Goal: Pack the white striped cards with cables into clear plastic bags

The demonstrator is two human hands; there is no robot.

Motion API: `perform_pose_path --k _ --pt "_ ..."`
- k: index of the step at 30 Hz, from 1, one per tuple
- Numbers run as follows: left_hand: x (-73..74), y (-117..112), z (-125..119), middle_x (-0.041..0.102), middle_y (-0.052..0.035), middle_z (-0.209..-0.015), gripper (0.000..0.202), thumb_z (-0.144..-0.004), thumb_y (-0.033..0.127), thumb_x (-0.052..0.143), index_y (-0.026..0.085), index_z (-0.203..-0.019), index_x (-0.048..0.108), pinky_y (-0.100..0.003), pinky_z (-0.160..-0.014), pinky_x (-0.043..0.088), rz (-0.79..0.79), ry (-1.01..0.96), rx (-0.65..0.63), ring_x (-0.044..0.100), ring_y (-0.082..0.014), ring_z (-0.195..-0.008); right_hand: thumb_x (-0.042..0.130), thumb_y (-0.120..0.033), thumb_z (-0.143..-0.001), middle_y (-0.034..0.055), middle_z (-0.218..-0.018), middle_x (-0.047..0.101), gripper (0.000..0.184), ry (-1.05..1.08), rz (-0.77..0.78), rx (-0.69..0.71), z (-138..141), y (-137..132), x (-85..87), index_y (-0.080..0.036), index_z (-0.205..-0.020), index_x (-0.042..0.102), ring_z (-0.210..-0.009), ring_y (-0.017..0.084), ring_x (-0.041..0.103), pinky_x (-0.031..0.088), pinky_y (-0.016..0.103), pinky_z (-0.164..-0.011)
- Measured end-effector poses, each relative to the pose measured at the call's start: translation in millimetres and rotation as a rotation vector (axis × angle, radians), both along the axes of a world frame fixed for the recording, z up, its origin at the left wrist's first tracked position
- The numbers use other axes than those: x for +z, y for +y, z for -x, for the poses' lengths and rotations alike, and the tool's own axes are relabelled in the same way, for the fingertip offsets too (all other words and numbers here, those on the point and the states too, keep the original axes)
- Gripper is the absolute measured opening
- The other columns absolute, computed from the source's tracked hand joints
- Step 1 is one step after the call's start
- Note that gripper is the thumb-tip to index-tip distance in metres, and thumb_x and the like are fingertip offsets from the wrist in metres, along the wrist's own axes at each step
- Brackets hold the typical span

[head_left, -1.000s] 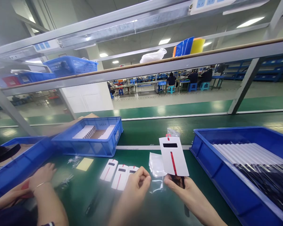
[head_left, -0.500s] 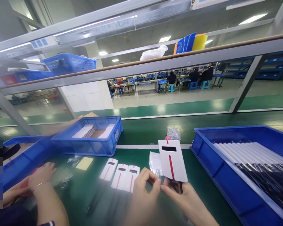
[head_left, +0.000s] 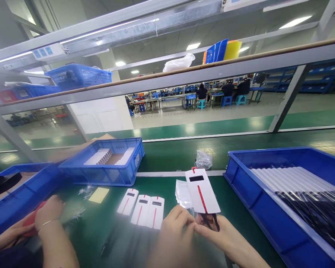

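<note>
Mostly green counter (head_left: 156, 186): runs across the lower half of the frame, bearing everything below the shelf (head_left: 156, 82).
Right bin: a blue bin (head_left: 248, 191) at the right edge, with a row of white pieces and a bundle of black straps inside.
Middle bin: another blue one (head_left: 100, 178), left of centre, holding two groups of white pieces.
Co-worker: an arm (head_left: 54, 234) with a thin bracelet at lower left, its hand by something red.
Right hand (head_left: 217, 229): lower centre-right; thumb and fingers pinch the black straps under the held card, keeping it up off the counter.
Left hand (head_left: 177, 227): lower centre, blurred, fingers bent and drawn in, their tips meeting the right thumb; I cannot tell whether they pinch anything.
Held card (head_left: 199, 191): white, right of centre, tilted, with a dark window, a red stripe and a red tab on top.
Flat cards (head_left: 136, 219): three similar white ones lying left of the left hand, the two nearest it touching.
Clear bags (head_left: 183, 193): a flat stack, partly behind the held card.
Yellow paper (head_left: 99, 195): in front of the middle bin.
Crumpled plastic (head_left: 203, 160): just beyond the held card.
</note>
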State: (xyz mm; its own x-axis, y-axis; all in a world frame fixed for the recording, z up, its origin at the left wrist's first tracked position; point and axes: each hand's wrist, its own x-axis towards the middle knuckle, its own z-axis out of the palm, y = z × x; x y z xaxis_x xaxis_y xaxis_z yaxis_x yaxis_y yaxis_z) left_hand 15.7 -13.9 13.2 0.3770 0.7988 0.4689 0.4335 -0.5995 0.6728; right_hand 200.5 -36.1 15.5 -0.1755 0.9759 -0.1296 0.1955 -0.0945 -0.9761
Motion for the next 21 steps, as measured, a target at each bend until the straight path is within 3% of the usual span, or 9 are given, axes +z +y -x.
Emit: perform_pose_path --k 7,10,16,21 --pt "-2.9 -3 4 0.066 -0.0030 -0.081 0.022 -0.097 0.027 0.048 0.033 -0.086 0.065 -0.035 -0.062 0.055 -0.014 0.007 0.005 0.065 -0.0224 -0.074 0.058 -0.055 -0.091 -0.0036 -0.071 0.052 0.035 -0.172 -0.065 -0.150 -11 4 -24.6 -0.022 -0.078 0.054 -0.073 0.019 0.051 0.037 0.027 -0.064" --pt "-3.1 -7 -1 0.066 -0.0043 -0.084 0.018 -0.096 0.022 0.049 0.029 -0.090 0.064 -0.032 -0.063 0.057 -0.046 0.037 -0.050 0.066 -0.0207 -0.075 0.058 -0.052 -0.089 -0.0010 -0.078 0.057 0.032 -0.145 -0.052 -0.145 -10 5 -31.4 -0.020 -0.085 0.058 -0.080 0.022 0.056 0.041 0.029 -0.069" --pt "-7.8 -14 -14 0.068 -0.0056 -0.089 0.026 -0.096 0.016 0.044 0.031 -0.098 0.065 -0.031 -0.067 0.060 -0.194 0.152 -0.051 0.071 -0.0221 -0.081 0.059 -0.044 -0.086 0.0036 -0.095 0.064 0.024 -0.038 -0.069 0.019 -3 2 -20.4 -0.021 -0.092 0.059 -0.100 0.029 0.061 0.050 0.033 -0.084" --pt "-26.4 -26 -22 0.071 -0.0064 -0.089 0.032 -0.099 0.019 0.041 0.034 -0.104 0.069 -0.035 -0.069 0.061 -0.215 0.154 -0.070 0.072 -0.0243 -0.081 0.064 -0.044 -0.084 -0.0019 -0.076 0.055 0.026 -0.104 -0.041 0.022 -2 3 -18.4 -0.022 -0.077 0.051 -0.075 0.020 0.053 0.045 0.027 -0.066"
